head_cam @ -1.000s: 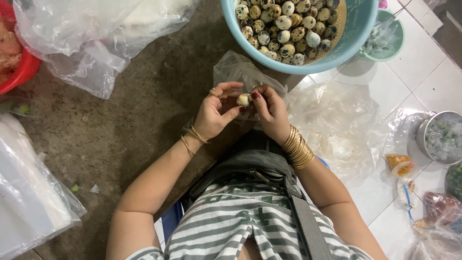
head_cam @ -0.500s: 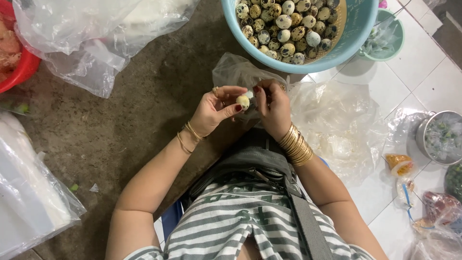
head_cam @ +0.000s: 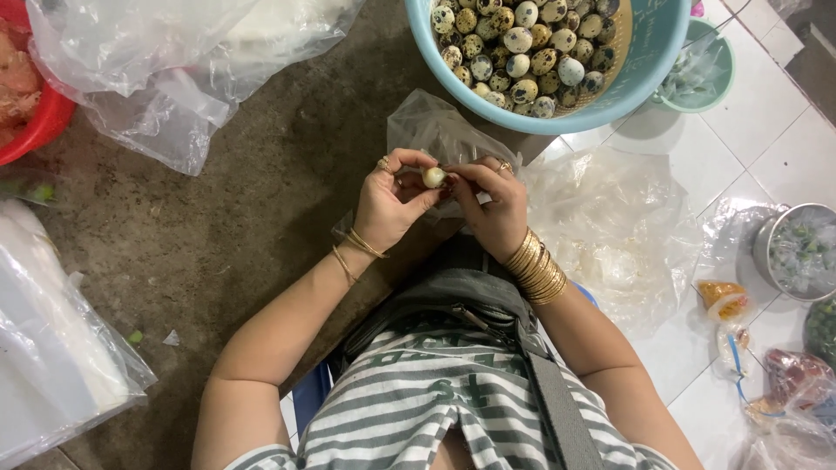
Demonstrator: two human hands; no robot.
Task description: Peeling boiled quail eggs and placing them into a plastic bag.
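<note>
Much is cut off: the red bowl point(head_cam: 26, 113) at top left shows only an edge, the light blue basin point(head_cam: 557, 109) of speckled quail eggs point(head_cam: 522, 48) runs off the top, and the metal pot point(head_cam: 797, 252) and green tub point(head_cam: 701, 74) at right are partial. Contents under the clear plastic bags point(head_cam: 165, 70) are hard to make out.

Person sits over a dark concrete floor point(head_cam: 218, 226). Both hands are raised together just below the basin. The left hand point(head_cam: 392, 204) and right hand point(head_cam: 492, 209) pinch one small pale egg point(head_cam: 433, 177) between their fingertips; the egg sits between the two hands, thumbs and forefingers closed on it. Whether it is shelled is unclear. A crumpled clear bag point(head_cam: 435, 130) lies directly beneath the hands. Gold bangles point(head_cam: 535, 270) ring the right wrist.
</note>
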